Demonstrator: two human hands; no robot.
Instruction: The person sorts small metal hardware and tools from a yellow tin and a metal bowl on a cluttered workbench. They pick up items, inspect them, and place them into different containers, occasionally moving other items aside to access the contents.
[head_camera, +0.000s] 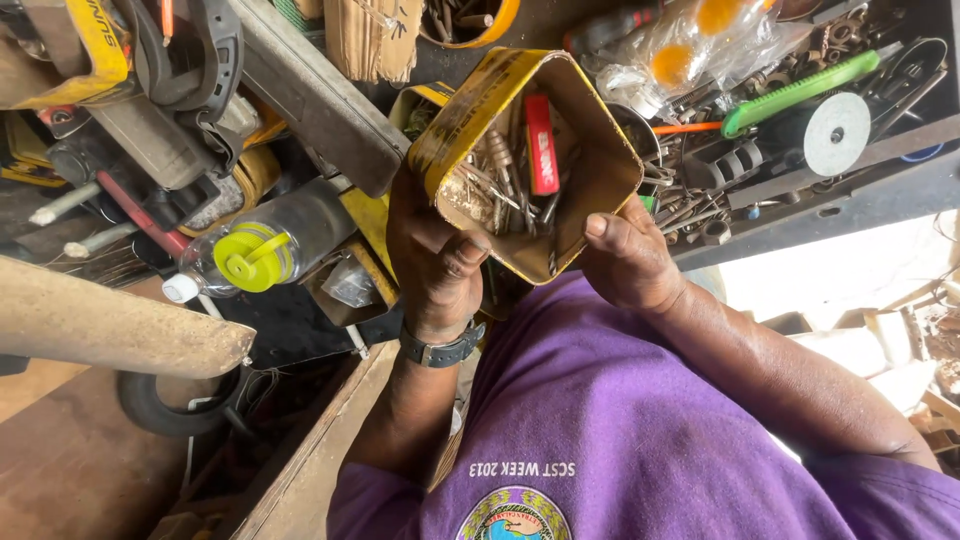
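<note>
Both my hands hold up a worn yellow tin box (606, 172) in front of my chest, its open side facing me. My left hand (435, 255), with a dark wristwatch, grips the box's left wall, thumb hooked over the lower edge. My right hand (625, 262) holds the lower right corner, thumb pressed on the rim. Inside lie several drill bits and screws (497, 180) and a flat red piece (541, 145). My purple shirt (620, 430) fills the bottom of the view.
A clear plastic bottle with a lime-green cap (255, 255) lies left of the box among power tools (170, 110). A green-handled tool (800, 88), a grey disc (835, 132) and loose metal parts crowd a dark shelf at the right. A wooden beam (110, 325) juts in from the left.
</note>
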